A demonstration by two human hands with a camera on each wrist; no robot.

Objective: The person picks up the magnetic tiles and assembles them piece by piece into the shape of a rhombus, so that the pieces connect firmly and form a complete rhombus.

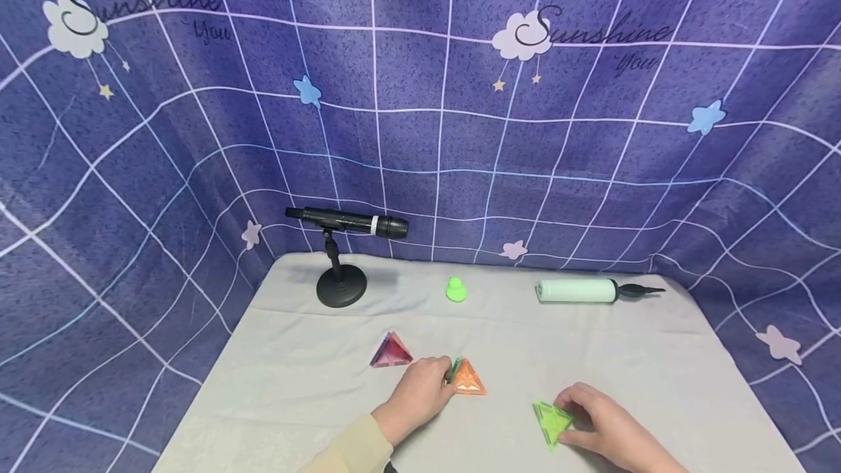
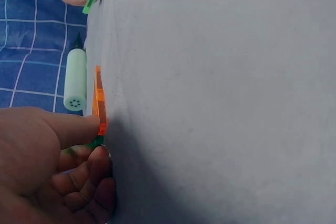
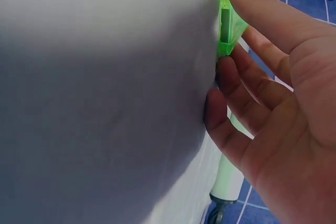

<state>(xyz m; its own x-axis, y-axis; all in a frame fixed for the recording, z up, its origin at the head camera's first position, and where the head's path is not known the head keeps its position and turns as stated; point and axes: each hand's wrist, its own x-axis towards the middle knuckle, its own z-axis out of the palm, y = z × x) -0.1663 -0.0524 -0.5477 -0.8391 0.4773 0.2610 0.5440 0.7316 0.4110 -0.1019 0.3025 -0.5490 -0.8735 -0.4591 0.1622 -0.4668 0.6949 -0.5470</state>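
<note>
In the head view, my left hand (image 1: 419, 394) pinches the left side of an orange triangular magnetic tile (image 1: 469, 378). A sliver of green tile (image 1: 453, 368) shows behind it, between my fingers. From the left wrist, the thumb lies on the orange edge (image 2: 100, 100) and the curled fingers sit below it. Off to the right, my right hand (image 1: 596, 423) grips a lime-green triangular magnetic tile (image 1: 552, 422) from its right side. The right wrist view shows that thumb on the green frame (image 3: 226, 24), fingers spread along the cloth. Left of my left hand stands a magenta tile pyramid (image 1: 392, 351).
A black microphone (image 1: 348, 222) on a round-based stand (image 1: 342, 286) occupies the back left. A small green duck (image 1: 456, 290) sits at the back middle, and a pale green hand pump (image 1: 578, 290) lies back right. White cloth covers the table (image 1: 276, 385); a purple curtain hangs behind.
</note>
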